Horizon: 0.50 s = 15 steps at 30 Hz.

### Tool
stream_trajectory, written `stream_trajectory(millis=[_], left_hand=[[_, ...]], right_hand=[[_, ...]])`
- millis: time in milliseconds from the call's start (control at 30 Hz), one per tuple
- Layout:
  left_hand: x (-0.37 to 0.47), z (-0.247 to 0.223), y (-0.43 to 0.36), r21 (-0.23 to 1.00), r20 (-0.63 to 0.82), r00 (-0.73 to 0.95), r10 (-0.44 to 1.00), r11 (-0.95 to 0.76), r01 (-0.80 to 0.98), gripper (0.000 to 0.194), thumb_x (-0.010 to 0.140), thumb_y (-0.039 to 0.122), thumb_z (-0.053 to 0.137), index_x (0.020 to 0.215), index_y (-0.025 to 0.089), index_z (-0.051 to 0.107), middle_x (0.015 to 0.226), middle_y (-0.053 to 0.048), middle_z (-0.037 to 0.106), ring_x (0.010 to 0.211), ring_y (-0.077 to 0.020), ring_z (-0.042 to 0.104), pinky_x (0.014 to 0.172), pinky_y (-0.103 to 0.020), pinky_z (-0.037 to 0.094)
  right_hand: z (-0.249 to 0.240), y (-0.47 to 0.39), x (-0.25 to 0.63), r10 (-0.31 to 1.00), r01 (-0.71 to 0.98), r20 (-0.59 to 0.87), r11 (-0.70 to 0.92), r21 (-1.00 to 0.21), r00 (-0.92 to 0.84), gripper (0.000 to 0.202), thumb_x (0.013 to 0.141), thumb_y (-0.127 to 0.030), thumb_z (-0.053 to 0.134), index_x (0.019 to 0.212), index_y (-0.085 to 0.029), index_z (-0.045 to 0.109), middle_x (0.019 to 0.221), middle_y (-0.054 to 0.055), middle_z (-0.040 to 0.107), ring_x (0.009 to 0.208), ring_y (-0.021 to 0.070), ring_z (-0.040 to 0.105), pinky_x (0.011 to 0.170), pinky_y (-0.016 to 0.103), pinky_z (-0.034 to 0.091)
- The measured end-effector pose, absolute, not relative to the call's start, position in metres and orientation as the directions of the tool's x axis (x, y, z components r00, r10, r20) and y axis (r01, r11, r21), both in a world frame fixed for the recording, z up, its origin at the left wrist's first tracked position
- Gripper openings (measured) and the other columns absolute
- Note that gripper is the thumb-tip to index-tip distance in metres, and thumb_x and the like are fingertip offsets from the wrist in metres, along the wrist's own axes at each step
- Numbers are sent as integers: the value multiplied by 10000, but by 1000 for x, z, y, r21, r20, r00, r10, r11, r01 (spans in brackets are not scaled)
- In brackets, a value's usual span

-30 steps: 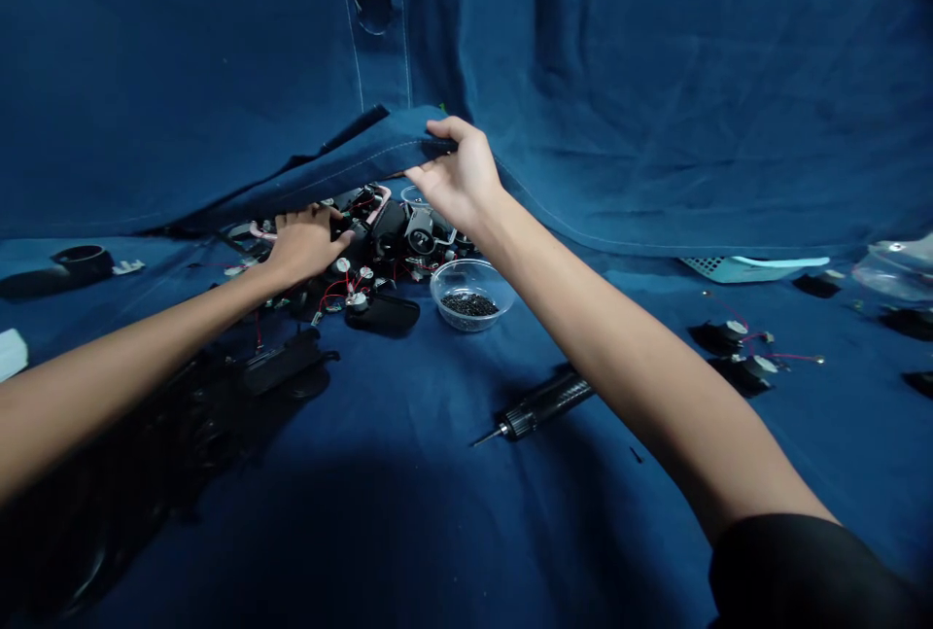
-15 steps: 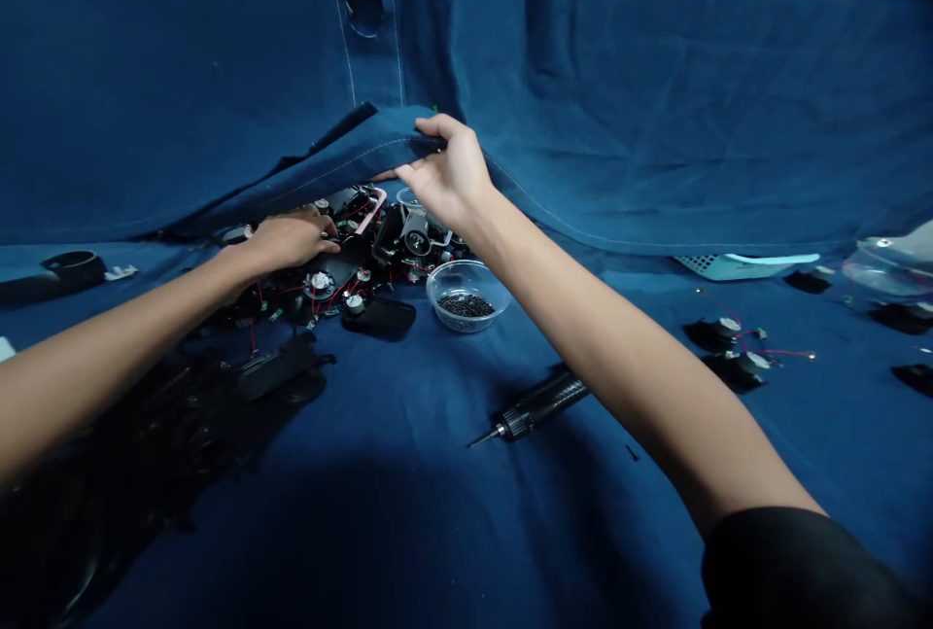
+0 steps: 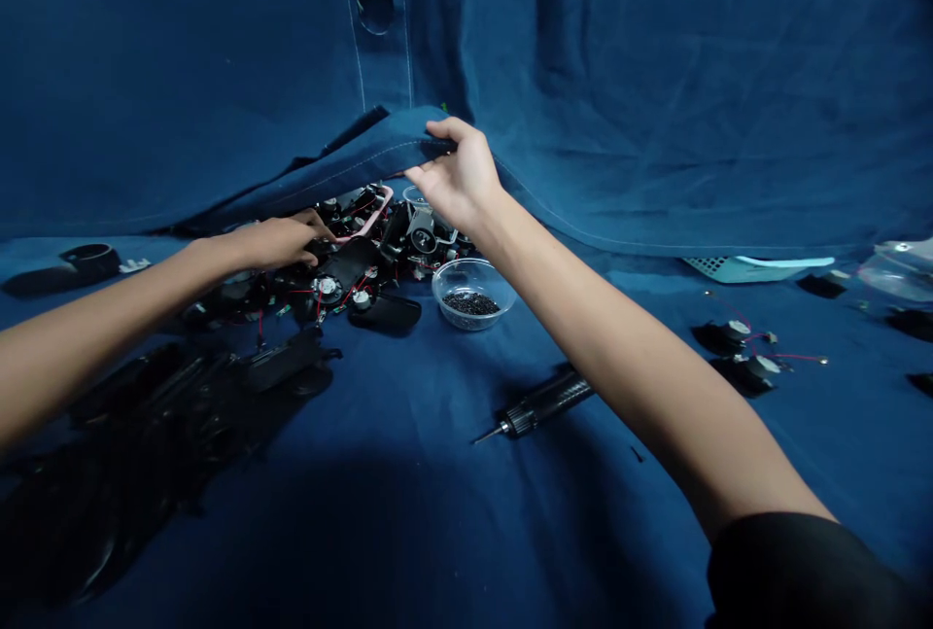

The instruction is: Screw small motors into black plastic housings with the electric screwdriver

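Note:
My right hand (image 3: 465,172) pinches the hem of a blue cloth curtain (image 3: 408,128) between thumb and fingers and holds it raised. Under the lifted edge, my left hand (image 3: 281,242) rests over a heap of black parts (image 3: 354,260) with red wires and small round white pieces. Its fingers and thumb are apart, the fingertips close to a pink curved strip (image 3: 380,211); whether they touch it I cannot tell. A clear plastic bowl (image 3: 473,269) of small dark screws stands below my right wrist. A black electric screwdriver (image 3: 543,405) lies partly behind my right forearm.
More dark parts (image 3: 190,425) spread across the blue cloth surface at the left. On the right lie wired black pieces (image 3: 743,357), a light-blue perforated basket (image 3: 758,267) and a clear container (image 3: 900,271). A small screw (image 3: 637,454) lies below my right forearm.
My left hand has drawn slightly left over the heap, and more of the pink strip shows. My right hand still holds the curtain up. The view has shifted slightly.

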<state>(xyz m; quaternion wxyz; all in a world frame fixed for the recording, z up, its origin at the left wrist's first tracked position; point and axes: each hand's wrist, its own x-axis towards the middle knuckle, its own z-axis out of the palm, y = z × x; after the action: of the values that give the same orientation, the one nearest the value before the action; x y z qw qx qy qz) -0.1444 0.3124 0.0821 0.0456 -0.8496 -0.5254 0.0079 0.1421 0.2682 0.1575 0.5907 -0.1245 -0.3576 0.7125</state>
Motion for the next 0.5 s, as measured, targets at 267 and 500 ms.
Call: stream_trajectory(millis=[267, 500], left_hand=[[-153, 86, 298, -123, 160, 438, 885, -422, 898, 500, 832, 320, 496, 1331, 306, 535, 1306, -45, 576, 1206, -282, 523, 1005, -390, 435], [-156, 93, 297, 11, 300, 342, 891, -362, 932, 414, 860, 274, 459, 1249, 216, 589, 1266, -23, 615, 1110, -205, 576, 1026, -316, 408]], right_hand=[[156, 269, 141, 934, -755, 260, -16, -655, -246, 35, 752, -174, 510, 732, -200, 498, 725, -53, 629, 805, 96, 632, 906, 342, 516], [156, 271, 141, 940, -748, 254, -4, -664, -230, 21, 765, -179, 501, 752, -195, 506, 742, -38, 644, 827, 104, 643, 886, 347, 533]])
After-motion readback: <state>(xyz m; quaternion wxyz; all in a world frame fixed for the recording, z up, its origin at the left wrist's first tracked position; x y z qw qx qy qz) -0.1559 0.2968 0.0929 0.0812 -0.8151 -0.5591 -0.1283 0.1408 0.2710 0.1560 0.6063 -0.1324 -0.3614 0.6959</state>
